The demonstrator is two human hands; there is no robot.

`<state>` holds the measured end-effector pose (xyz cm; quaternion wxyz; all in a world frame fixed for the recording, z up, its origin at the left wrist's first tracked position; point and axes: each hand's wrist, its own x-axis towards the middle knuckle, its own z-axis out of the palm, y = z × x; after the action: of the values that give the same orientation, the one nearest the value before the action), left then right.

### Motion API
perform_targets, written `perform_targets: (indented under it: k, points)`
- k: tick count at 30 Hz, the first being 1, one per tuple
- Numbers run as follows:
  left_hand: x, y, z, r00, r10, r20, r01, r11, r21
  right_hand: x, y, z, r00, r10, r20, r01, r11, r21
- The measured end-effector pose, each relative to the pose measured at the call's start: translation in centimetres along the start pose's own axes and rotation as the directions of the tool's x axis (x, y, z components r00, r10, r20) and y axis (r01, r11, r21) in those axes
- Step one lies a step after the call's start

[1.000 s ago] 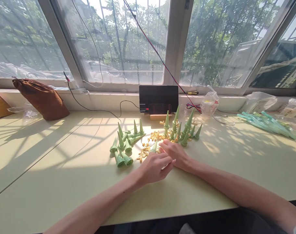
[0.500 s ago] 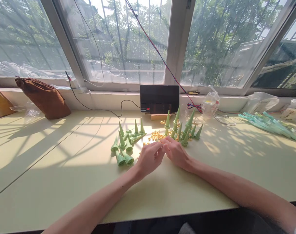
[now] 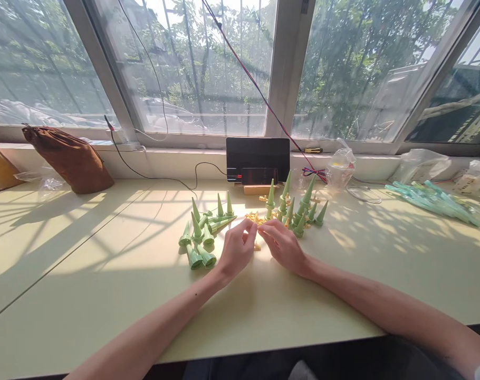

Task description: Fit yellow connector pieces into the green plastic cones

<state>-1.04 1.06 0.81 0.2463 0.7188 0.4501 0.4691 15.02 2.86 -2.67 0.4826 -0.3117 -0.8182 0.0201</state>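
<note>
Head view: left hand (image 3: 237,248) and right hand (image 3: 284,247) curl near the yellow bits (image 3: 252,217); I can't tell what they hold.

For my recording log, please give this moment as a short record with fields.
Hands: left hand and right hand close together, fingertips nearly meeting
Held: too small to tell
Near fingertips: small yellow pieces
Left group: green cones, some upright, some lying
Right group: more green cones, several upright
Behind: dark tablet, propped upright
</note>
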Motion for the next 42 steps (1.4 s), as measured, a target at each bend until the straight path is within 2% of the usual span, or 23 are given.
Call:
perform_targets:
  k: [4, 12, 17, 27, 31, 35, 38, 42]
  points:
    - [0.0, 0.0, 0.0, 1.0, -0.002, 0.016, 0.002, 1.0, -0.021, 0.0, -0.1, 0.0, 1.0, 0.023, 0.016, -0.023, 1.0, -0.007]
    - [-0.1, 0.0, 0.0, 0.996, -0.085, 0.017, 0.086, 0.985, -0.147, 0.0, -0.2, 0.1, 0.996, 0.084, -0.015, -0.083, 0.995, 0.052]
    - [-0.1, 0.0, 0.0, 0.994, -0.111, 0.013, 0.112, 0.979, -0.17, 0.1, 0.0, 0.1, 0.998, 0.049, -0.048, -0.046, 0.997, 0.067]
    - [-0.2, 0.0, 0.2, 0.995, -0.082, 0.054, 0.09, 0.983, -0.158, 0.3, 0.0, 0.0, 0.994, 0.066, -0.084, -0.058, 0.994, 0.094]
    - [0.0, 0.0, 0.0, 0.999, -0.035, 0.021, 0.036, 0.998, -0.052, 0.2, 0.1, 0.0, 0.994, 0.058, -0.096, -0.048, 0.994, 0.102]
    - [0.5, -0.5, -0.5, 0.997, 0.06, -0.055, -0.049, 0.979, 0.198, 0.1, 0.3, 0.0, 0.991, 0.079, -0.108, -0.065, 0.99, 0.123]
    - [0.7, -1.0, -0.8, 0.997, 0.076, 0.008, -0.073, 0.915, 0.397, 0.0, 0.4, 0.0, 0.99, 0.086, -0.115, -0.07, 0.989, 0.132]
    - [0.6, -1.5, -0.8, 0.992, -0.047, 0.118, -0.027, 0.828, 0.56, -0.1, 0.3, 0.0, 0.99, 0.089, -0.109, -0.074, 0.987, 0.14]
